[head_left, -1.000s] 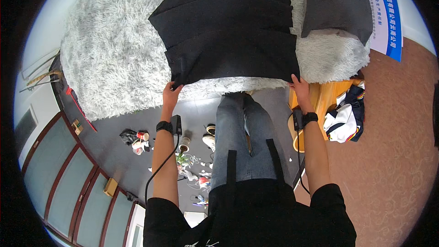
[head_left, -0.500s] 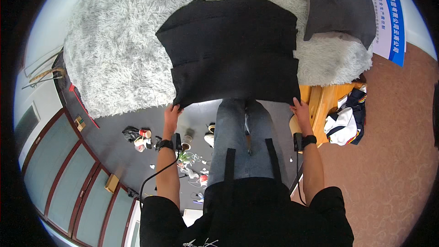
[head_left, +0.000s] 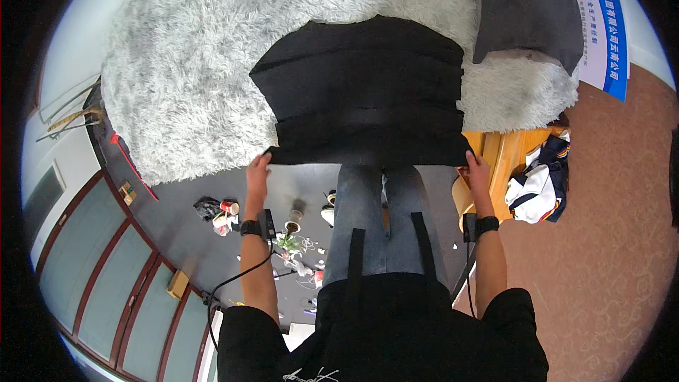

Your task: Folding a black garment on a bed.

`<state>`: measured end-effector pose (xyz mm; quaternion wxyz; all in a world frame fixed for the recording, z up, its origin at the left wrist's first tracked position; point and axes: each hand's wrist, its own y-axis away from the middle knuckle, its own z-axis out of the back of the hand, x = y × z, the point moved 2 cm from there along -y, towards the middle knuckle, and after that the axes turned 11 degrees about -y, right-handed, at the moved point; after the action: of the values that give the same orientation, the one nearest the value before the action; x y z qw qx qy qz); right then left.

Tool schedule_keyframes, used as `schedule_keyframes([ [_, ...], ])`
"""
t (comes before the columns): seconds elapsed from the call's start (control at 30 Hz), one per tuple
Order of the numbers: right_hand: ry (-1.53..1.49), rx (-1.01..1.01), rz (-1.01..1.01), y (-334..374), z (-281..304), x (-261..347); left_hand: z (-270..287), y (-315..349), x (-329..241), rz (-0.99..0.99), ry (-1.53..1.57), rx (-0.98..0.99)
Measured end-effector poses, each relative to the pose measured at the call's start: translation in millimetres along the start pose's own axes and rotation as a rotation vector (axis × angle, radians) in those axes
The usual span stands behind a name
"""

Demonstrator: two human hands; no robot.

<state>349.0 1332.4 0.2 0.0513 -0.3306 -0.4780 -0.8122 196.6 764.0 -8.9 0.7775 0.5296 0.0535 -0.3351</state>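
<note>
A black shirt [head_left: 368, 92] lies spread over a shaggy grey-white fur blanket [head_left: 184, 71], with soft creases running across it. Its straight near edge is pulled taut between my two hands. My left hand [head_left: 258, 175] pinches the near left corner, just off the blanket's edge. At the near right corner my right hand [head_left: 478, 175] has its fingers closed on the same edge, in front of a wooden piece of furniture. Each wrist wears a black strap with a small device and a cable.
A dark grey cushion [head_left: 527, 14] rests at the far right of the blanket. White and navy clothing [head_left: 541, 184] lies on the yellow wooden furniture [head_left: 498, 170]. On the grey floor at left are a potted plant [head_left: 293, 223], cables and a small cardboard box [head_left: 177, 284].
The shirt has slid toward me and flattened, its far edge now nearer. My hands have moved slightly apart, still holding its near corners.
</note>
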Motion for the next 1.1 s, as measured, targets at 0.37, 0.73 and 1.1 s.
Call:
schedule_keyframes([
  [0.37, -0.226, 0.001, 0.165, -79, -40, 135, 13, -74, -156, -0.373, 0.095, -0.053],
  [0.73, -0.322, -0.002, -0.05, -166, -102, 236, 3, -154, -221, -0.129, 0.343, -0.042],
  [1.1, 0.654, -0.268, 0.666, -195, -131, 204, -23, -190, -205, -0.413, -0.168, -0.105],
])
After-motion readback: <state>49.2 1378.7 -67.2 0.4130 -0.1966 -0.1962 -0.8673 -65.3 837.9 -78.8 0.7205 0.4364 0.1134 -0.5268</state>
